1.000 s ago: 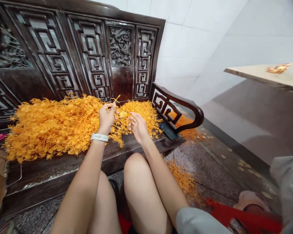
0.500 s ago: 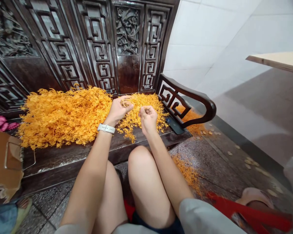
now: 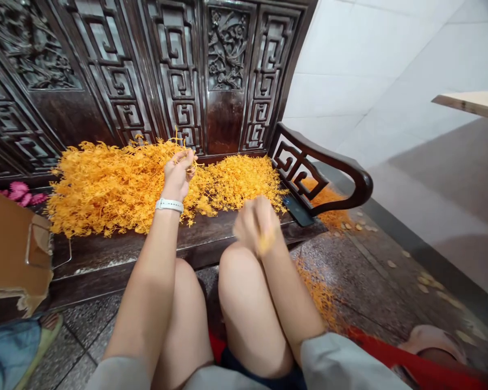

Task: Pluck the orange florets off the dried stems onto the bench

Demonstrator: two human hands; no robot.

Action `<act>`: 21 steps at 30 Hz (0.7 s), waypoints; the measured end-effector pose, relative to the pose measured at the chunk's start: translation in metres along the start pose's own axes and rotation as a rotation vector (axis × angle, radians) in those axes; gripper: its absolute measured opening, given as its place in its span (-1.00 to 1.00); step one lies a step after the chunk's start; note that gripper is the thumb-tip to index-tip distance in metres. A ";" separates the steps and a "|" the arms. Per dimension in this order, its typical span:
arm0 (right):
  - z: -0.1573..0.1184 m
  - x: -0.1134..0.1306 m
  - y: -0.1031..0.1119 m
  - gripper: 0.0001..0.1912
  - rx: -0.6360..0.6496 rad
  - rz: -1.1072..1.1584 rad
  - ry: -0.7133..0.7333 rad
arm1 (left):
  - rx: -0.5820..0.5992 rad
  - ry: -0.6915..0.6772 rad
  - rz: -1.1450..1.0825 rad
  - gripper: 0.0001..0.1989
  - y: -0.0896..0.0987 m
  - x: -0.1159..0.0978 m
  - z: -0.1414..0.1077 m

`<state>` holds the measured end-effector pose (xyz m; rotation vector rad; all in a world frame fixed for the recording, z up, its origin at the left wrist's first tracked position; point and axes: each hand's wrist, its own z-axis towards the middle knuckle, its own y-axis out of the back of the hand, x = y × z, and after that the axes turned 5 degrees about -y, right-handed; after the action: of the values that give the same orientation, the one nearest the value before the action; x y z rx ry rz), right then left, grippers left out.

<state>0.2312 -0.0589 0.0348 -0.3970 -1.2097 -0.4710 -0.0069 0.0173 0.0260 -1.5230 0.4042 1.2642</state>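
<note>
My left hand [image 3: 179,173] is raised in front of the larger heap of orange-yellow artificial foliage [image 3: 114,189], fingers closed on a thin yellow sprig [image 3: 176,134] whose tip pokes up above them. Lower and nearer to me, my right hand [image 3: 255,222] is smeared by motion above my knee, curled closed. A blurred small yellow piece [image 3: 267,240] shows at its lower side. Between the hands and the armrest lies a smaller pile of yellow florets [image 3: 246,181] on the dark wooden bench [image 3: 146,246].
A phone [image 3: 299,212] rests by the carved armrest [image 3: 345,162]. Orange scraps [image 3: 315,287] litter the floor. At left stand a torn cardboard box [image 3: 12,244] and pink flowers [image 3: 19,192]. Another person's foot [image 3: 51,325] shows at lower left. A board edge [image 3: 472,103] juts in at right.
My left hand has moved left to the large heap's edge. My right hand has dropped down toward my knee, away from the left. The view has shifted slightly.
</note>
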 end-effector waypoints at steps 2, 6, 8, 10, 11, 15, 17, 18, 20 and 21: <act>0.027 -0.015 0.014 -0.57 -0.433 0.352 0.036 | 0.016 0.001 -0.005 -0.81 -0.004 -0.004 -0.005; 0.055 -0.038 0.025 -0.83 -0.748 0.600 -0.091 | 0.092 0.085 -0.091 -0.86 -0.020 -0.009 -0.018; 0.054 -0.045 0.021 -0.71 -0.790 0.394 -0.127 | 0.141 0.136 -0.158 -0.87 -0.026 -0.011 -0.022; 0.050 -0.050 0.016 -0.58 -0.811 0.083 -0.130 | 0.177 0.182 -0.223 -0.88 -0.029 -0.013 -0.024; 0.049 -0.054 0.014 -0.51 -0.806 -0.053 -0.136 | 0.185 0.204 -0.260 -0.90 -0.031 -0.014 -0.025; 0.049 -0.069 0.018 -0.41 -0.645 -0.285 -0.223 | 0.169 0.252 -0.419 -0.87 -0.036 -0.019 -0.027; 0.049 -0.076 0.023 -0.59 -0.558 -0.304 -0.206 | 0.163 0.232 -0.465 -0.81 -0.038 -0.019 -0.028; 0.049 -0.078 0.024 -0.65 -0.538 -0.297 -0.175 | 0.167 0.213 -0.465 -0.79 -0.039 -0.018 -0.028; 0.049 -0.078 0.026 -0.70 -0.551 -0.247 -0.109 | 0.196 0.170 -0.408 -0.80 -0.038 -0.016 -0.028; 0.048 -0.077 0.025 -0.70 -0.572 -0.210 -0.097 | 0.220 0.151 -0.350 -0.80 -0.036 -0.016 -0.028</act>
<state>0.1851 -0.0020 -0.0242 -0.7904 -1.2031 -0.9957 0.0290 0.0014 0.0536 -1.4303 0.3429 0.8085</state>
